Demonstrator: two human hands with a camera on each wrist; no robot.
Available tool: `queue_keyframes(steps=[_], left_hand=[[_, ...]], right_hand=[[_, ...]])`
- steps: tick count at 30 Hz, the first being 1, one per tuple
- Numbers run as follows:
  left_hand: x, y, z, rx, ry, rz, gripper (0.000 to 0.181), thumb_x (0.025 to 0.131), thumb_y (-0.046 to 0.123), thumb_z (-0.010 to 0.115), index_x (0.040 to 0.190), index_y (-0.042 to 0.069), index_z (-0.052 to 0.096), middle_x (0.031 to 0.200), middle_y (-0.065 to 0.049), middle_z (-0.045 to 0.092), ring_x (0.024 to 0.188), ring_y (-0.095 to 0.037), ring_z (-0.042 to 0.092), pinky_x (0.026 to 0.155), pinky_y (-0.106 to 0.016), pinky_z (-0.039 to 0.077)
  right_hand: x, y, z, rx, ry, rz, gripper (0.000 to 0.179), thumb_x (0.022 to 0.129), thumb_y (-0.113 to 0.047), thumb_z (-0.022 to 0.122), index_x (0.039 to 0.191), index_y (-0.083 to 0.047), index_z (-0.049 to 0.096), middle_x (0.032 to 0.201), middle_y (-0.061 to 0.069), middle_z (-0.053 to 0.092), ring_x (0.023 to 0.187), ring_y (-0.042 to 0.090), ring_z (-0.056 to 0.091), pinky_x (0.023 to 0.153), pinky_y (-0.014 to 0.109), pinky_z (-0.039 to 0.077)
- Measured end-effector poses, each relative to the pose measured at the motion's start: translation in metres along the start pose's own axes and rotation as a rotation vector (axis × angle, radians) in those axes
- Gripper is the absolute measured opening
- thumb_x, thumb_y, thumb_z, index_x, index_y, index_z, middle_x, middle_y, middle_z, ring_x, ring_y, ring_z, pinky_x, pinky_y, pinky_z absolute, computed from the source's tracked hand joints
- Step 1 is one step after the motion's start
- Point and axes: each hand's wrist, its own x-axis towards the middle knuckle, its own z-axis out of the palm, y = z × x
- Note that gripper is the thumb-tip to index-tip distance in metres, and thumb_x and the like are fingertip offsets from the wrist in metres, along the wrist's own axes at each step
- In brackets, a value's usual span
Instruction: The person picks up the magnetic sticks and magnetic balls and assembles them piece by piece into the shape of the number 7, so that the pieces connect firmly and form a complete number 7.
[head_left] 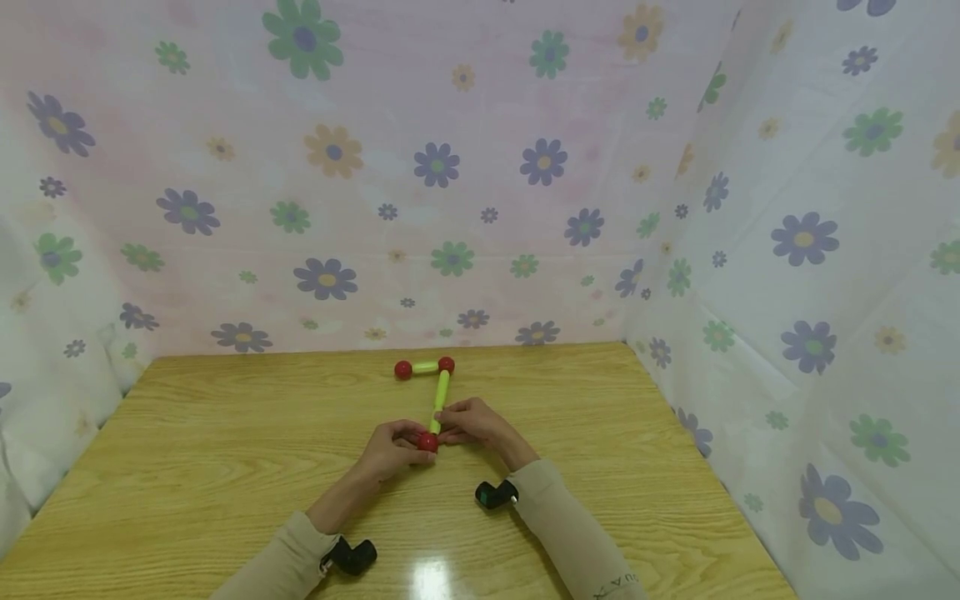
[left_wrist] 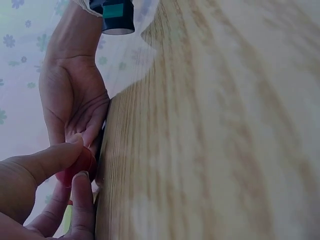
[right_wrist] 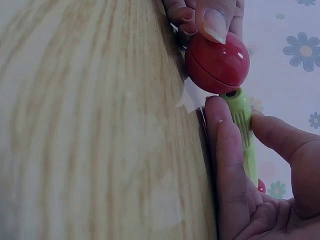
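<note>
On the table, yellow-green rods and red balls form a bent chain. My left hand (head_left: 390,454) pinches the nearest red ball (right_wrist: 218,64) between thumb and fingers. That ball meets the end of a yellow-green rod (right_wrist: 242,117), which my right hand (head_left: 476,423) pinches close to the ball, thumb on one side and fingers on the other. The rod runs away to a second red ball (head_left: 446,364) at the corner. From there a shorter yellow-green rod (head_left: 425,367) leads left to a third red ball (head_left: 403,369). In the left wrist view, fingers partly cover the near ball (left_wrist: 80,167).
The wooden table (head_left: 225,450) ends at a flower-printed cloth (head_left: 375,208) behind and at the sides. A black wrist camera (head_left: 352,556) sits on the left sleeve, another black wrist camera (head_left: 495,495) on the right. Both forearms reach in from the front.
</note>
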Motion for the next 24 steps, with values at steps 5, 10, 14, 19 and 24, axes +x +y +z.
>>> queue_keyframes(steps=[5, 10, 14, 19, 24], left_hand=[[0.0017, -0.0024, 0.0003, -0.001, 0.011, -0.008, 0.045, 0.081, -0.001, 0.086, 0.12, -0.006, 0.066, 0.104, -0.015, 0.068, 0.084, -0.016, 0.066, 0.07, -0.023, 0.056], [0.0021, -0.0024, 0.0026, 0.012, 0.035, 0.003, 0.042, 0.08, 0.0, 0.088, 0.117, -0.004, 0.068, 0.102, -0.014, 0.068, 0.083, -0.017, 0.065, 0.07, -0.024, 0.057], [0.0021, -0.0033, 0.0032, 0.013, 0.042, 0.001, 0.041, 0.08, 0.0, 0.087, 0.116, -0.004, 0.068, 0.101, -0.014, 0.068, 0.083, -0.017, 0.065, 0.068, -0.023, 0.056], [0.0007, -0.0018, 0.0032, 0.011, 0.043, 0.017, 0.041, 0.079, -0.002, 0.087, 0.115, -0.006, 0.067, 0.1, -0.015, 0.068, 0.081, -0.017, 0.065, 0.066, -0.022, 0.057], [-0.0002, -0.0018, 0.0036, 0.011, 0.034, 0.037, 0.041, 0.079, -0.003, 0.086, 0.115, -0.007, 0.067, 0.101, -0.017, 0.068, 0.081, -0.016, 0.064, 0.067, -0.023, 0.056]], right_hand=[[-0.0012, -0.0012, -0.0005, 0.003, -0.005, 0.008, 0.038, 0.105, -0.022, 0.063, 0.127, 0.01, 0.064, 0.094, 0.007, 0.074, 0.074, 0.006, 0.073, 0.068, 0.017, 0.062], [-0.0005, -0.0003, -0.0012, -0.007, -0.004, -0.004, 0.038, 0.105, -0.022, 0.063, 0.127, 0.009, 0.065, 0.093, 0.007, 0.074, 0.073, 0.006, 0.072, 0.068, 0.016, 0.062], [0.0012, 0.0008, -0.0014, -0.008, -0.008, -0.007, 0.037, 0.105, -0.022, 0.063, 0.126, 0.009, 0.065, 0.092, 0.007, 0.074, 0.073, 0.006, 0.072, 0.068, 0.017, 0.062], [0.003, 0.0015, -0.0009, -0.006, -0.009, -0.005, 0.034, 0.105, -0.021, 0.064, 0.123, 0.008, 0.067, 0.089, 0.005, 0.074, 0.073, 0.006, 0.072, 0.068, 0.017, 0.062], [0.0021, 0.0011, 0.0002, 0.001, 0.004, 0.006, 0.031, 0.105, -0.02, 0.063, 0.119, 0.008, 0.068, 0.086, 0.004, 0.072, 0.071, 0.006, 0.072, 0.066, 0.016, 0.062]])
